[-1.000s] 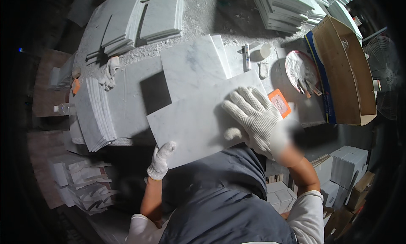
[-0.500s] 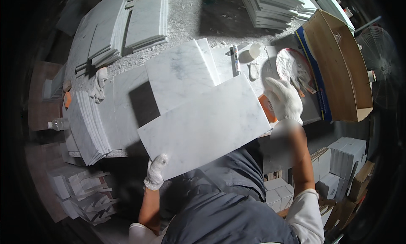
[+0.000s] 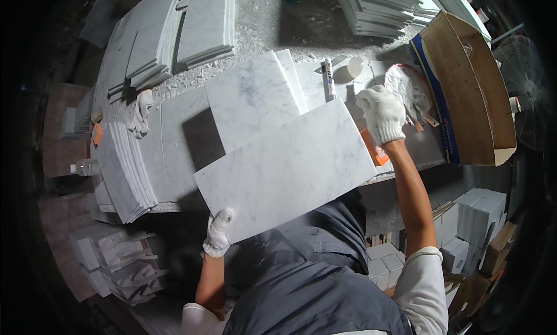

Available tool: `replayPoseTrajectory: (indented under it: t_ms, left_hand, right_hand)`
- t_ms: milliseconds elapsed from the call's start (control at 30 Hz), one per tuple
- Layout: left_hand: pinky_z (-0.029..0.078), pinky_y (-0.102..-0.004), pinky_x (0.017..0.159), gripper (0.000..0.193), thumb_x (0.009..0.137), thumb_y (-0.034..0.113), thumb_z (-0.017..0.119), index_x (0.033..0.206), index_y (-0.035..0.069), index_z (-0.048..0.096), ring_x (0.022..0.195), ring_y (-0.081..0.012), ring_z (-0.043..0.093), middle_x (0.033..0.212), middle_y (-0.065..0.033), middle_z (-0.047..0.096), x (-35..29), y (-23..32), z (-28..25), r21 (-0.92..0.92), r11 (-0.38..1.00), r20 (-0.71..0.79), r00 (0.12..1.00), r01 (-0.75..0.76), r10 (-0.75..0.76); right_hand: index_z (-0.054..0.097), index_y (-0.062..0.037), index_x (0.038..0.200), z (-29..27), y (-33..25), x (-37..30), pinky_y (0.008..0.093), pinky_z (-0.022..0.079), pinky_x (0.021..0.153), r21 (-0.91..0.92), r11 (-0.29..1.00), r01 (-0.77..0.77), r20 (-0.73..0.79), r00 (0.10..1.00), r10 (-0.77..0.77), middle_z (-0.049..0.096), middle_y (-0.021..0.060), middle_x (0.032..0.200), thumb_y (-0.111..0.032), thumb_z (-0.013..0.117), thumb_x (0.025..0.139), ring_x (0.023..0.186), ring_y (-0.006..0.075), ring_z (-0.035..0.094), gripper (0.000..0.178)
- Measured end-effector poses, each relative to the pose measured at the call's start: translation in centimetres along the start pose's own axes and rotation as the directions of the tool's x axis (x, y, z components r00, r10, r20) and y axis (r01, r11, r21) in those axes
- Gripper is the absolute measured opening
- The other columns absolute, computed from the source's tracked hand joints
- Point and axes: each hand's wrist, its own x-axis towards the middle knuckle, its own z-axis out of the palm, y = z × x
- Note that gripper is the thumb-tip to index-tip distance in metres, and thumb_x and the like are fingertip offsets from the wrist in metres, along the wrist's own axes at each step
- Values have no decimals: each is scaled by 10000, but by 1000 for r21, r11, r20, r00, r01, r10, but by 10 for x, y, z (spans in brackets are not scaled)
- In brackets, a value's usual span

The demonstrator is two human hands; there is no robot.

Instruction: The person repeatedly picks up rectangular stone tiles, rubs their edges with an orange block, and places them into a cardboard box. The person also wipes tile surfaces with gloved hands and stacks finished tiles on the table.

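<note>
- Dusty work surface (image 3: pixel 255 36), slab stacks (image 3: pixel 206 27) toward far edge
- Left hand (image 3: pixel 219 232) grips near-left corner of marble slab (image 3: pixel 284 167), which overhangs surface's near edge
- Right hand (image 3: pixel 384 116) clenched by orange block (image 3: pixel 368 142) toward right edge; cannot tell if holding anything

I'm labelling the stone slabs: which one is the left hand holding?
The pale grey-veined slab nearest the person's body: the left hand grips its left edge, while the other slabs are outside that grip.
</note>
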Motion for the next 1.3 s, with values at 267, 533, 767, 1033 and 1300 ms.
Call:
replayPoseTrajectory:
  t_ms: [267,533,767,1033,1300]
  left_hand:
    - [580,-348,997,301,1006,133,681,1252,-40,685,1080,-193,714,1188,-96,727,5,-7,-5,7,1000,39,999,-28,28]
    - [582,-349,995,240,991,92,685,1194,-34,709,1065,-193,721,1182,-114,738,9,-6,-15,-76,997,159,987,11,1]
    - [603,-361,960,291,973,60,704,1248,-28,677,1042,-198,723,1158,-114,729,5,-8,-2,-113,994,-3,1000,16,-17]
    - [578,-382,999,391,974,118,712,1329,-19,623,1098,-216,702,1220,-112,703,9,-18,-16,-154,988,73,997,26,-15]
    - [551,-426,1044,417,997,168,698,1364,-3,599,1158,-237,681,1274,-109,686,13,-25,-20,110,981,154,978,-161,143]
  right_hand:
    - [737,-115,1130,-82,-60,-38,371,573,712,456,714,531,-315,847,-429,727,116,991,-160,723,881,825,285,718,253]
    - [722,-117,1214,-78,-108,-63,407,556,718,180,970,163,348,912,-217,706,78,994,-173,668,943,839,276,697,282]
    - [751,-136,1140,-82,-118,-45,407,551,687,224,941,254,215,929,-302,692,91,940,-140,664,925,804,282,695,232]
    - [759,-137,1150,-91,-127,-43,409,559,685,-33,891,453,114,887,-446,695,77,923,-111,683,904,796,291,706,258]
    - [734,-90,1224,-89,-66,-37,410,569,785,72,963,260,128,955,-268,723,123,1065,-68,633,926,910,317,714,315]
